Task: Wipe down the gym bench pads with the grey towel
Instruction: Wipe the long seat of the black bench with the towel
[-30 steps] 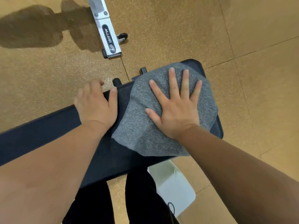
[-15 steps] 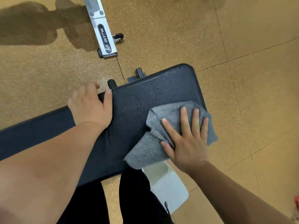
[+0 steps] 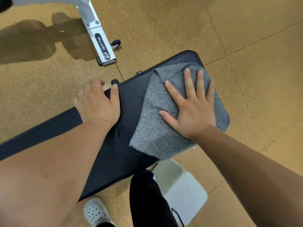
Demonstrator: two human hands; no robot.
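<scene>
The black bench pad [image 3: 131, 102] runs from the lower left to its rounded end at upper right. The grey towel [image 3: 155, 128] lies spread over that end, one corner folded back near the far edge. My right hand [image 3: 191, 105] presses flat on the towel with fingers spread. My left hand [image 3: 96, 102] grips the pad's far edge, thumb on top and fingers curled over the side. Small water droplets [image 3: 114, 138] speckle the bare pad between my hands.
A white metal frame leg [image 3: 98, 40] with a small black wheel [image 3: 115, 43] stands on the tan speckled floor [image 3: 246, 46] beyond the bench. A white frame foot [image 3: 183, 190] shows under the pad near my dark trouser leg [image 3: 147, 202] and white shoe [image 3: 95, 212].
My right hand has slid the towel from the pad's near edge back up over its end, and the towel has spread out flat. My left hand has stayed on the far edge.
</scene>
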